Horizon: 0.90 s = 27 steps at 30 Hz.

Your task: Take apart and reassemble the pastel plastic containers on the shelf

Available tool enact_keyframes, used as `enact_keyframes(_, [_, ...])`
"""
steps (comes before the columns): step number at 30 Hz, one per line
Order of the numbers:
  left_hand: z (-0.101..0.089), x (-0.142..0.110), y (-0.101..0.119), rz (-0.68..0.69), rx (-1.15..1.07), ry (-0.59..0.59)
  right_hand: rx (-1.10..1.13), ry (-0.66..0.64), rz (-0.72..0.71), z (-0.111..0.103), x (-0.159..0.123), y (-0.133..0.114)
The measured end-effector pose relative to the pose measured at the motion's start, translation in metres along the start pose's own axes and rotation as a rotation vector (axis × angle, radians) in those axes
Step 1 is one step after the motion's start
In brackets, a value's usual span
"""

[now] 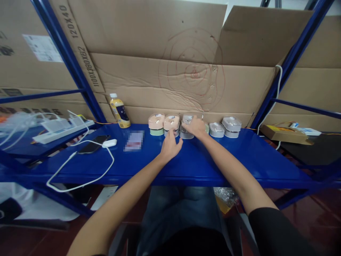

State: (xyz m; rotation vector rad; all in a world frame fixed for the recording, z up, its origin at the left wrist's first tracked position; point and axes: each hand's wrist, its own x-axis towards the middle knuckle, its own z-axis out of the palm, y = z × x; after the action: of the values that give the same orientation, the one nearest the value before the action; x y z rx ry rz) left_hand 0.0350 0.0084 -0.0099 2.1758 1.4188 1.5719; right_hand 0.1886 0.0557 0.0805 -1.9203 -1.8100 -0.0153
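Small lidded boxes, rounded, in a row along the back of the blue counter (202,167), near the cardboard panel (128,71). From the left:
- Peach-over-green stack (156,122), upright.
- Peach-topped stack (172,122), just beside it; lower box greyish, partly covered by the left hand (170,146).
- Grey stack (186,133), under the reach of the right hand (196,127).
- Green-tinted box (207,128), mostly hidden by that hand.
- Single grey box (216,130).
- Grey two-box stack (231,127), far right.

Left fingers: loosely bent, thumb spread apart, nothing grasped; contact with the peach-topped stack uncertain. Right fingers: laid over the grey stack; whether clenched on it, cannot tell.

Handling, as judged: light, stiff-walled, probably plastic; smooth, somewhat slippery; lids may crack if dropped. Best hold: opposite side walls, both tiers together, since the upper box could slide.
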Motion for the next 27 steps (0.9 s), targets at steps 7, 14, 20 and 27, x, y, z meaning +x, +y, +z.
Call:
enact_keyframes(7, [0.003, 0.011, -0.009, -0.147, -0.539, -0.073, 0.321, -0.121, -0.379, -0.057, -0.022, 0.081])
enact_keyframes(14, [-0.004, 0.002, -0.01, -0.1, -0.642, -0.564, 0.533, -0.637, -0.68, -0.032, -0.046, 0.129])
enact_keyframes(20, [-0.008, -0.004, -0.001, 0.028, -0.438, -0.609, 0.352, -0.535, -0.756, -0.01, -0.053, 0.123])
enact_keyframes(27, [-0.007, -0.003, 0.0, 0.069, -0.369, -0.591, 0.34, -0.299, -0.754, -0.009, -0.067, 0.1])
